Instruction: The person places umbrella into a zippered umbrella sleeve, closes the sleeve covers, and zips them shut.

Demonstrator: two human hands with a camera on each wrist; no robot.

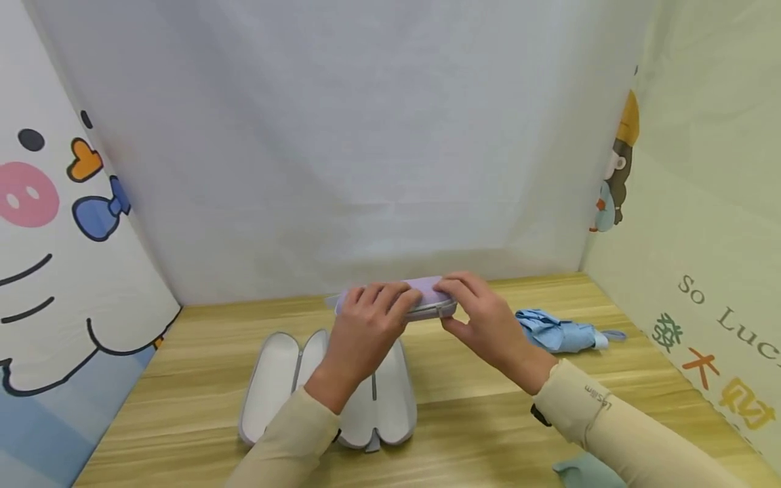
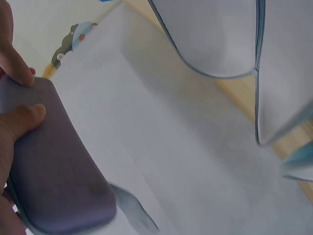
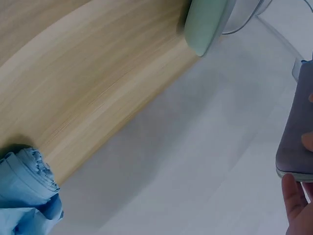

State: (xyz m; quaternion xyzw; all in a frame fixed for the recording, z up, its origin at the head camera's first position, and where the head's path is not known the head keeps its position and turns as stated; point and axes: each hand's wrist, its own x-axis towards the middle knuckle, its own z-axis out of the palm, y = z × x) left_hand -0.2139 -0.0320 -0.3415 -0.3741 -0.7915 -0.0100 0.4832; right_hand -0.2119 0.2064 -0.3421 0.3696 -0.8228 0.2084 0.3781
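A slim lilac zippered case [image 1: 421, 291], rounded at its ends, is held up above the table, with both hands on it. My left hand [image 1: 372, 315] grips its left part, fingers curled over the top. At the other end my right hand [image 1: 482, 315] pinches the case between thumb and fingers, close to a small zipper pull [image 1: 441, 311]. The zip looks closed along the visible edge. A pale strap [image 2: 134, 208] hangs from the end of the case in the left wrist view. The undersides of some fingers are hidden.
White-lined cases [image 1: 268, 386] lie spread open on the wooden table [image 1: 476, 413], below my left forearm. A folded blue umbrella [image 1: 561, 333] lies to the right. Near the right sleeve is a pale green object [image 1: 588, 471]. Fabric walls [image 1: 366, 169] enclose the table.
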